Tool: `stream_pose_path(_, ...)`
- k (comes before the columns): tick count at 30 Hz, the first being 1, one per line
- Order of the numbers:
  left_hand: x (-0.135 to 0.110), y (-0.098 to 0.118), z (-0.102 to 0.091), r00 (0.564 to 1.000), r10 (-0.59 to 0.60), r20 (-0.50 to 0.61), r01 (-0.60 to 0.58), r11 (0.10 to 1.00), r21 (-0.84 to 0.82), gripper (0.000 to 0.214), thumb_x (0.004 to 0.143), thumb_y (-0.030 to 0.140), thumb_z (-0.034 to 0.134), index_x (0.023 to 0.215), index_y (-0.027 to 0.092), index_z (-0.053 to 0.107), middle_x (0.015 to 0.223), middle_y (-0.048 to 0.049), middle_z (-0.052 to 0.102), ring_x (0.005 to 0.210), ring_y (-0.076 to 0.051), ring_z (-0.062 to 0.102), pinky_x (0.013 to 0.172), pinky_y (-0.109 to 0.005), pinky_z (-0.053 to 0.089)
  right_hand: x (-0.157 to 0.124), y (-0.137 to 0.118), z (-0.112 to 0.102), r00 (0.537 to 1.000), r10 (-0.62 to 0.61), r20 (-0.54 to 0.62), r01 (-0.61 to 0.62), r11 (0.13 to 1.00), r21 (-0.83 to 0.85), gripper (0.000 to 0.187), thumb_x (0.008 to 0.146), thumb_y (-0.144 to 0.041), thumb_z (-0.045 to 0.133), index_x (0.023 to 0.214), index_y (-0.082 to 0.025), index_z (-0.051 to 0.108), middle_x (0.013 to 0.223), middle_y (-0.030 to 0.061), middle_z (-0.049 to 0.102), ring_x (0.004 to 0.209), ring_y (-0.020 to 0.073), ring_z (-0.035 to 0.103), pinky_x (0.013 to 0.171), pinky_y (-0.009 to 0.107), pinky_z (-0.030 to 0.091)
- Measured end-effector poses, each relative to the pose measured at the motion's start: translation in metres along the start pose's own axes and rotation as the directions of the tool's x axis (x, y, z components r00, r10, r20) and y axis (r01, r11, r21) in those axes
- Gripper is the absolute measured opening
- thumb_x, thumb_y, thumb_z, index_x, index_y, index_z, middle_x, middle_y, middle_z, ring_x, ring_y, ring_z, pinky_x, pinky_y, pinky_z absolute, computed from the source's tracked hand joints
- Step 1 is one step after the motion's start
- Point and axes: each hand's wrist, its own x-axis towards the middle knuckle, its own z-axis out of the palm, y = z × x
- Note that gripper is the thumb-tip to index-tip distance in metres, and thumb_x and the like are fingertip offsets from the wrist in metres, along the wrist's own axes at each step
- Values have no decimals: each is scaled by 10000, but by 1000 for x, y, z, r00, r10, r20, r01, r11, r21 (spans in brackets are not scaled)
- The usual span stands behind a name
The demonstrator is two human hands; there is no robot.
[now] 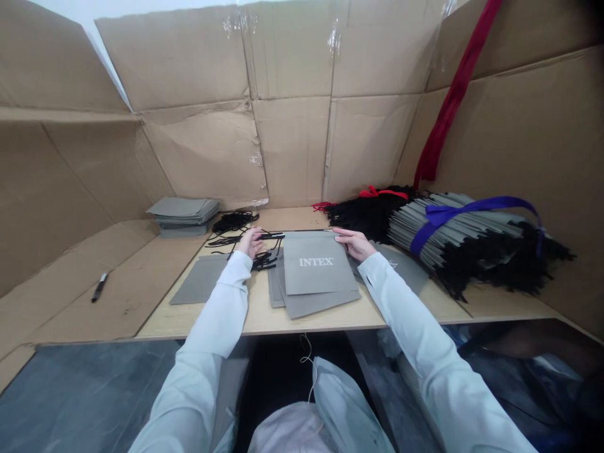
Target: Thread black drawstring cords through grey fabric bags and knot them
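- Here, the gray INTEX piece (309, 263) sits mid-tabletop (264, 321), its white lettering upright, overlapping other gray pieces (325, 307) that jut out toward six o'clock.
- At its ten o'clock, the left hand (251, 243) is closed on black cords (271, 236), which reach the piece's upper left corner.
- At its two o'clock, the right hand (356, 244) pinches the upper right corner between thumb and fingertips.
- Farther toward ten o'clock lie a heap of black cord (234, 221) and a gray stack (182, 217).
- At nine o'clock, a flat gray piece (198, 281) lies partly behind the left sleeve (226, 302); well beyond it, a marker (99, 287) rests on cardboard (141, 296).
- Toward two o'clock is a red-tied black bundle (368, 211); near three, a purple-tied gray bundle (425, 220).
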Motion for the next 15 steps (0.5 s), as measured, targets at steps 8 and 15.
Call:
stream_pose_path(8,36,16,-60,928,-43,-370,-22,985,-169,255,760,350,320,670,181,488,669,-11,538,495,-63,475,428,-160,348,-3,-2,0,997,81,19,-80,996,-47,342,534,4,599,853,-119,612,688,35,624,602,99,567,604,201,484)
stream_pose_path(15,39,13,-58,908,-32,-418,-67,973,-220,174,758,144,380,617,141,483,522,0,486,483,-34,472,498,-120,414,1,0,-3,994,112,-2,-112,994,-21,326,527,19,594,822,-118,618,670,25,621,591,80,559,583,164,472)
